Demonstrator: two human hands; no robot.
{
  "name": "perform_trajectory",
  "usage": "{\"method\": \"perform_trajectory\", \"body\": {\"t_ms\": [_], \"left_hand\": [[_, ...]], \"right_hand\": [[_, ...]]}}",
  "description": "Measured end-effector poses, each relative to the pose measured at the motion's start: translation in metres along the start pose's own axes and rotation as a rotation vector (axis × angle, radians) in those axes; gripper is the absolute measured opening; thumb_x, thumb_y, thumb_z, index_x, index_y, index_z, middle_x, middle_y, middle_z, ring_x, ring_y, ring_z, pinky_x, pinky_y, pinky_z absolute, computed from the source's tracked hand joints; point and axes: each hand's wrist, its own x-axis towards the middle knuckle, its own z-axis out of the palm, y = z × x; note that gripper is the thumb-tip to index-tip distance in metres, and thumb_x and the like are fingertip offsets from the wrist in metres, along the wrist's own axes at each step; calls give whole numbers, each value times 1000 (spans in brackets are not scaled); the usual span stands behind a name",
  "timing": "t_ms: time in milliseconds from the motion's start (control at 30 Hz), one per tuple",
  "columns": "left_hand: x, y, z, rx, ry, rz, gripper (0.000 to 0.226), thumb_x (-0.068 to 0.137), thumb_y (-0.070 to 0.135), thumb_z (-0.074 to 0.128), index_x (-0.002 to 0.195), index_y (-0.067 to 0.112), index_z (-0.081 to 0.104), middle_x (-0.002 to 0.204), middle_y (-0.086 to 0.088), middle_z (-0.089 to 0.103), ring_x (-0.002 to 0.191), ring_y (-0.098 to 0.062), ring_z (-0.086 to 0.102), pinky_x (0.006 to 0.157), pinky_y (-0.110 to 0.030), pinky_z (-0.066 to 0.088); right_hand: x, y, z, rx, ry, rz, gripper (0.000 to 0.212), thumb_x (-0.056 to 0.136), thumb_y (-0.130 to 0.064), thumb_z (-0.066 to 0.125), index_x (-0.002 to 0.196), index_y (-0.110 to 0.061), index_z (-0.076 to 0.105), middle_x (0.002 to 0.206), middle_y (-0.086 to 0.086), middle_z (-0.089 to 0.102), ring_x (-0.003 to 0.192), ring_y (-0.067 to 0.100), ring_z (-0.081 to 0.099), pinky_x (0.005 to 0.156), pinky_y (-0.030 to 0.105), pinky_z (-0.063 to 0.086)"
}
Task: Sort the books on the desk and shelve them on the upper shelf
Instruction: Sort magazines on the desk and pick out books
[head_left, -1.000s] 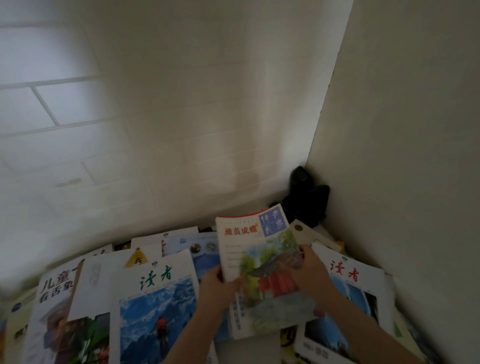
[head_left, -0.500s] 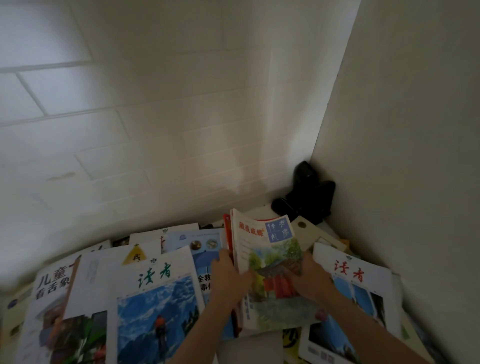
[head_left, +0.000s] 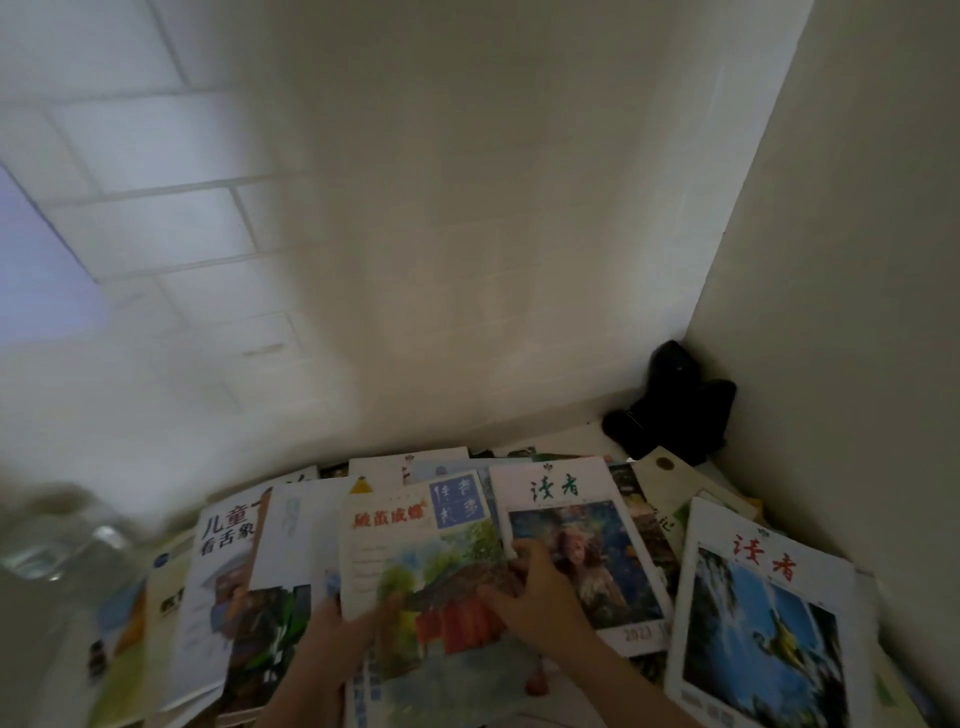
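Observation:
Several books and magazines lie spread over the desk. In the middle is a white book with red characters and a painted garden cover (head_left: 415, 561). My left hand (head_left: 332, 644) grips its lower left edge, thumb on the cover. My right hand (head_left: 540, 597) rests on its right edge, fingers curled at the border with a magazine showing a green title and a portrait (head_left: 571, 525). To the right lies a magazine with a red title and a blue waterfall picture (head_left: 763, 629).
A white children's book with black characters (head_left: 223, 540) and other books lie at the left. A blurred clear glass object (head_left: 57, 540) stands at the far left. A black object (head_left: 675, 410) sits in the back right corner between the tiled wall and a side panel.
The garden-cover book has shifted left over the pile, uncovering the green-title portrait magazine beneath its right side. Both hands went with it. The view swung, so the pile sits further right.

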Motion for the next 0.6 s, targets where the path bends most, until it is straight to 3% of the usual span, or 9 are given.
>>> {"method": "perform_trajectory", "body": {"t_ms": [167, 333, 400, 467, 533, 600], "left_hand": [[-5, -26, 4, 54, 21, 121, 54, 71, 36, 83, 117, 22, 58, 110, -2, 69, 96, -23, 67, 82, -44, 57], [-25, -19, 2, -55, -12, 265, 45, 73, 17, 82, 108, 30, 56, 102, 4, 70, 88, -15, 70, 68, -26, 57], [-30, -10, -4, -64, -19, 361, 47, 72, 14, 82, 107, 33, 56, 102, 6, 70, 87, -10, 70, 67, -24, 58], [-31, 6, -13, -70, 11, 477, 50, 72, 11, 80, 106, 37, 56, 101, 10, 70, 90, -10, 70, 68, -26, 58], [-30, 24, -23, -106, -18, 555, 53, 77, 4, 75, 111, 38, 53, 103, 12, 71, 95, -12, 69, 71, -31, 60], [-27, 30, -31, -152, -95, 624, 53, 83, -1, 68, 125, 26, 48, 113, 6, 68, 103, -17, 68, 75, -38, 60]], "right_hand": [[7, 3, 13, -7, 22, 33, 75, 74, -48, 79, 129, -19, 37, 128, -1, 53, 116, 17, 55, 98, 34, 50], [1, -4, 7, 246, 5, 39, 55, 72, -36, 83, 114, -24, 50, 119, 0, 61, 102, 14, 62, 82, 26, 58], [-5, -16, 5, 324, -27, -72, 36, 80, -23, 78, 108, -28, 55, 115, -1, 64, 99, 8, 64, 68, 13, 55], [-9, -35, 5, 338, 25, -248, 39, 86, -14, 70, 115, -27, 49, 112, -6, 61, 102, 8, 62, 68, 7, 51], [-9, -50, 8, 360, 92, -394, 45, 88, -11, 66, 121, -30, 42, 117, -3, 59, 106, 12, 64, 75, 15, 55], [-11, -53, 17, 412, 100, -445, 50, 91, -5, 60, 130, -28, 37, 122, -1, 59, 106, 7, 64, 80, 21, 56]]}}
